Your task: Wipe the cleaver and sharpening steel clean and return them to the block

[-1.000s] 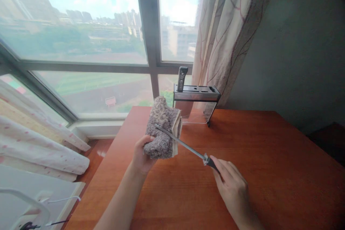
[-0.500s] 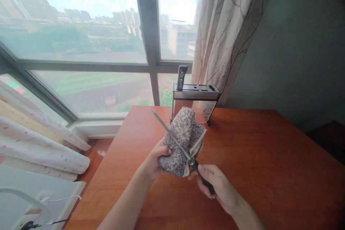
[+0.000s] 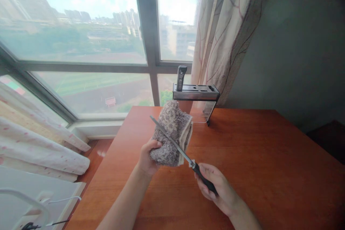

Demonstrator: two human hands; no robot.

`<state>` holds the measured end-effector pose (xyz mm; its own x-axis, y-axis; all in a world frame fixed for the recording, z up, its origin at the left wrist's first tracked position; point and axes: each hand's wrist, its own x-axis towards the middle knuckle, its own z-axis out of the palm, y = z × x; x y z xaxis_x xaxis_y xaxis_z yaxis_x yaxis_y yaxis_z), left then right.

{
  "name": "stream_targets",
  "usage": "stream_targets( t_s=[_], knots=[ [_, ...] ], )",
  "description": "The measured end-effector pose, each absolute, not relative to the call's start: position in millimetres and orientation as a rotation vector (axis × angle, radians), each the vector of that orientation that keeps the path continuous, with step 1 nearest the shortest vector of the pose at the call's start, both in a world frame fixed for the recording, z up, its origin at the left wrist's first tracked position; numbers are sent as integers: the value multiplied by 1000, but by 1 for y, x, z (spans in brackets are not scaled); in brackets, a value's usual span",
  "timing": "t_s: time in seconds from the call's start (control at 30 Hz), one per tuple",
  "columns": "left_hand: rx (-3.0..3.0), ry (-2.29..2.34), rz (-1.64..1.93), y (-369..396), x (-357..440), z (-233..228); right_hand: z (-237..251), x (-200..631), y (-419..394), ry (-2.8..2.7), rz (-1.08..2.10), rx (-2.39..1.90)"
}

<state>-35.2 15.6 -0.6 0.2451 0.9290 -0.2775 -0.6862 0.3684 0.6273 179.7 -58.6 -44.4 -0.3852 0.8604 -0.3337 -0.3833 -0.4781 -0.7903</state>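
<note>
Here, both hands hold work above the counter (image 3: 269, 158).

The right hand (image 3: 215, 190) has its grip wrapped tight round the black handle of a sharpening rod (image 3: 172, 140), whose long axis runs up and leftward from that hand, tip toward the window (image 3: 81, 43). The left hand (image 3: 147, 156) pinches a folded grey cloth (image 3: 169, 133) from below; the rod lies across the cloth's front, touching it. Behind them, a knife block (image 3: 195, 93) with one knife handle (image 3: 181, 77) stands by the curtain (image 3: 229, 32).
</note>
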Motion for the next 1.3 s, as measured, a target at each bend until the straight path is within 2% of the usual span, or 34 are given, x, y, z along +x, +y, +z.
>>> stream_targets(
  t_s=[0.27,0.43,0.6,1.07,1.3],
  knots=[
    [219,757,1366,26,-45,4,-49,194,-70,-1083,1565,-1228],
    [345,853,1217,23,-30,1,-51,194,-74,-1206,1258,-1332],
    [554,708,1035,13,-12,-5,-47,187,-69,-1167,1096,-1422],
    [443,743,1007,14,-16,-6,-34,211,-55,-1283,1128,-1403],
    [372,797,1033,16,-19,-4,-39,225,-50,-872,1268,-1185]
  ],
)
